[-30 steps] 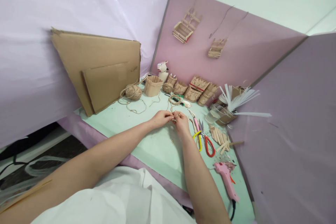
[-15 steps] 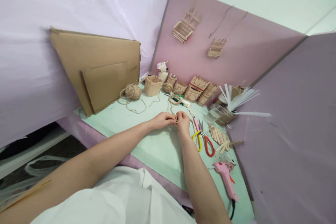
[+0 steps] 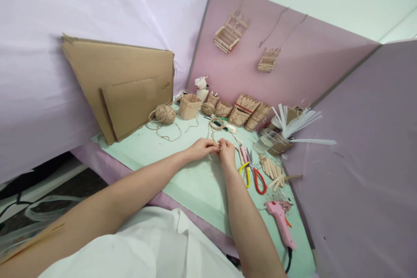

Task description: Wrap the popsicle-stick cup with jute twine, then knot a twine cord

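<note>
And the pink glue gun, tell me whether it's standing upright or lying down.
Lying down: the glue gun is on its side, body and handle stretched along the table.

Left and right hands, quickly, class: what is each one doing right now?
Left hand: closed, fingertips pinching thin twine.
Right hand: closed, fingertips pinching the same twine, close beside the left.

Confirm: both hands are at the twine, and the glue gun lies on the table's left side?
Wrong side: the head view shows the glue gun on the table's right. Left hand and right hand are at the twine.
</note>
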Demonstrator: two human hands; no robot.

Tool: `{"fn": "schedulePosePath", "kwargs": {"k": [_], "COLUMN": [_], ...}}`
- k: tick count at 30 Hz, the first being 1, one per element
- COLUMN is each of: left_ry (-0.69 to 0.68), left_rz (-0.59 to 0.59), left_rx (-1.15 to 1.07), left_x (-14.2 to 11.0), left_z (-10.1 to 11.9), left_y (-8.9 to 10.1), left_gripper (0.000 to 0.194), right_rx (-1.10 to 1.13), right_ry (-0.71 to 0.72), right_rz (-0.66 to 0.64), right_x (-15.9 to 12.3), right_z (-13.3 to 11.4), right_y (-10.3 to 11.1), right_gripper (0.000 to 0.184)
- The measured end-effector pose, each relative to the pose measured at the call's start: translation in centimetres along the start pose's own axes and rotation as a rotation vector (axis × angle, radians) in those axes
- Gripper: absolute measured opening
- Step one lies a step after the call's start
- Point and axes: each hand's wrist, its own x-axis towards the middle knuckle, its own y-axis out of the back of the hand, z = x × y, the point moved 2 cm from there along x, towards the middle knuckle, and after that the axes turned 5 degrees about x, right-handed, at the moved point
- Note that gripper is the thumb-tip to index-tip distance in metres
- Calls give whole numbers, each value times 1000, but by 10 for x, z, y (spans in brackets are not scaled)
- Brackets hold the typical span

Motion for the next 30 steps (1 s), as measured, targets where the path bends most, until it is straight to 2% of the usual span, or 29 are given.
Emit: {"fn": "schedulePosePath", "kwargs": {"k": [3,6,10,12,14,20,24,30], "left_ry": [55,116,117,117,125,117,122,92], "left_rz": [144,248,272,274,272,206,124,-123], "left_rx": [53,87,119,149,164,123,219,466], "left_x": [1,2,3,3,3,5,20,57], "left_z": [-4,-9,-13,-13,-12,-6,8,39], "left_y": [5,10,12,13,12,8,11,19], "left_gripper": [24,24,23,23,23,24,24,19], "right_rx": [-146,-249,-390,-459,-509,-536,-498,-434], "right_ry": [130,332,582,641,670,657,652,649], "right_rz": [40,18,-157,-220,-223,-133,-43,145], "right_x": [-1,-7,-17,-20,-21,-16,-15,-14], "right_z": [-5,-14,-25,-27,-27,-30,-34,-44], "right_y": [2,0,-8,-10,-10,-4,2,13], "right_gripper": [24,11,20,21,20,18,16,15]}}
